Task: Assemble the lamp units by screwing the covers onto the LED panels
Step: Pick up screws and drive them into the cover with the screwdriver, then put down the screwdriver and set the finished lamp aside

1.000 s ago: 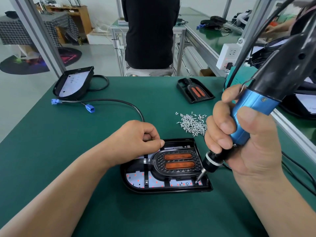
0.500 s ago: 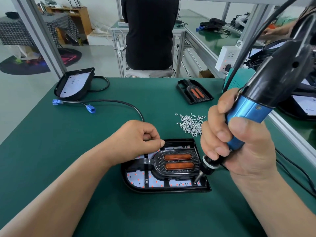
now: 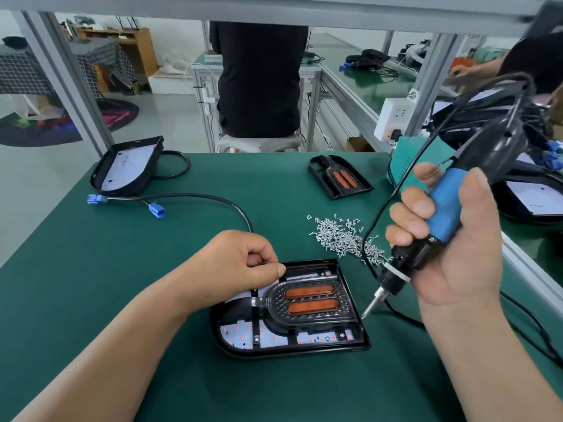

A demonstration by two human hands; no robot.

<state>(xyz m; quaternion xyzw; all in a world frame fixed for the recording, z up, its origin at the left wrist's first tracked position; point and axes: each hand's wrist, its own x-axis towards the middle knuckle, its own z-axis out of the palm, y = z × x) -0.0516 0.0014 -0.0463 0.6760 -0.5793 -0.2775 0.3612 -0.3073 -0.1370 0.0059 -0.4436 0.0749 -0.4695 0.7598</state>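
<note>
A black lamp unit (image 3: 353,345) lies in front of me on the green mat. Its LED panel (image 3: 237,335) shows red dots, and a black cover (image 3: 307,301) with two orange lenses sits on top. My left hand (image 3: 237,269) rests curled on the unit's upper left corner, thumb against the forefinger; whether it pinches something is hidden. My right hand (image 3: 451,239) grips a blue and black electric screwdriver (image 3: 444,208). Its bit hangs just off the unit's right edge, clear of the cover. A heap of small silver screws (image 3: 341,236) lies behind the unit.
Another LED panel (image 3: 128,166) with a black cable and blue connectors (image 3: 155,212) sits at the far left. A spare cover (image 3: 339,177) lies at the back. More lamp units (image 3: 530,196) are on the right. A person in black sits beyond the table.
My right hand has lifted the screwdriver away from the unit's lower right corner and moved it up and right. My left hand has stayed on the unit.
</note>
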